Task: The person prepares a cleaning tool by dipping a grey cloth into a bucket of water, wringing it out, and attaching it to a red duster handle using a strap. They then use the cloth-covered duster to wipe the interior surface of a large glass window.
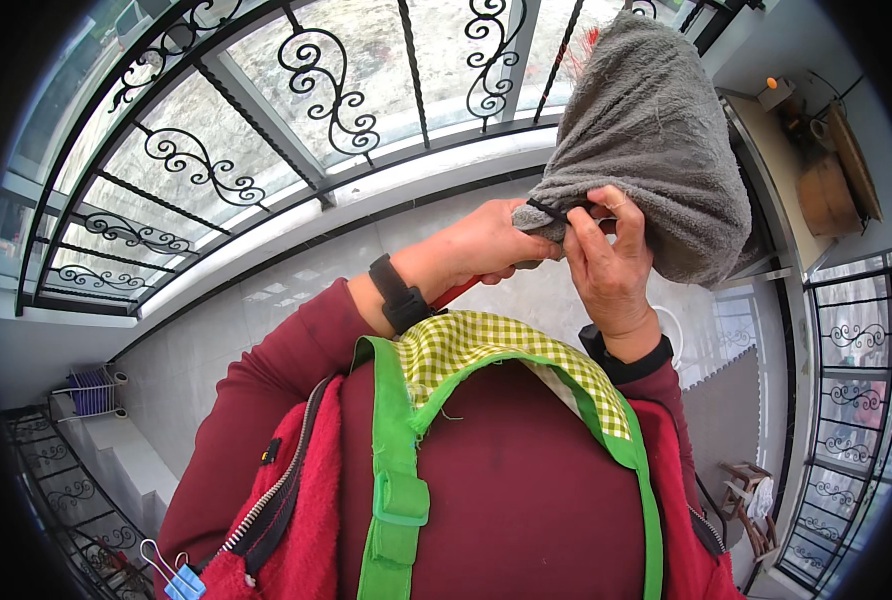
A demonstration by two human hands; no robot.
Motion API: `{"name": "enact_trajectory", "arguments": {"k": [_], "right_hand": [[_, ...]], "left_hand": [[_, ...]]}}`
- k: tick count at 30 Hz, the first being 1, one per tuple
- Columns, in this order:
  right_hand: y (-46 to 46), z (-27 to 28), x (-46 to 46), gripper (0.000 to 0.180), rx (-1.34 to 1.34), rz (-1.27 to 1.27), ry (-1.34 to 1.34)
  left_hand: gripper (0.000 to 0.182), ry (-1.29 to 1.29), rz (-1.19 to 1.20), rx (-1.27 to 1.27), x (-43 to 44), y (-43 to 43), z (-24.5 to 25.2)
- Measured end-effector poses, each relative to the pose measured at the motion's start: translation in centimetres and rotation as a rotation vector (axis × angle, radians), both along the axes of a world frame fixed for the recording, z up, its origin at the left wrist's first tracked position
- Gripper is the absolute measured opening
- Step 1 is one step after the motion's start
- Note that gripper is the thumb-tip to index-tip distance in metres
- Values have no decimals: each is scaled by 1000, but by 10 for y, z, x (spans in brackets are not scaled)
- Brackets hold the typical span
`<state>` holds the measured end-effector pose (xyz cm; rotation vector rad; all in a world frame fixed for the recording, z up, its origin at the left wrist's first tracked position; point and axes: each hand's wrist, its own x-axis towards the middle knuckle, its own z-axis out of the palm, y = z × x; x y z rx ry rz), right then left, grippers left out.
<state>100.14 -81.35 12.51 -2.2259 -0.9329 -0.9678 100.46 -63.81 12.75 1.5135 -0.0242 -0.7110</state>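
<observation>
A grey towel-like cloth (648,135) is bundled over something hidden, bulging out towards the window. Its gathered neck is circled by a thin black tie (547,210). My left hand (483,236) grips the bunched cloth just below that tie. From under this hand a short piece of a red handle (455,292) shows; where it runs inside the cloth is hidden. My right hand (612,259) has its thumb and fingers at the tie and seems to pinch it. Both wrists wear black straps.
Black scrolled iron railings (333,97) line the windows ahead. On the right, a counter (780,172) carries a wooden bucket (828,196). A wooden stool (746,487) with a white cloth stands at lower right. A purple-and-white rack (90,391) is at far left.
</observation>
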Motion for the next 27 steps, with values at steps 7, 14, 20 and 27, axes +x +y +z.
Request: {"name": "enact_trajectory", "arguments": {"k": [7,14,20,27], "right_hand": [[0,-6,5,14,57,-45,90],[-9,-13,2,6,591,-23,833],[-4,11,2,13,-53,-188,66],[0,37,23,18,-287,-84,113]], "left_hand": [[33,-380,152,206,0,-9,-4],[33,-514,108,99,-4,-11,-16],[41,-775,232,504,-13,-25,-26],[49,-766,194,566,-14,-31,-25]]}}
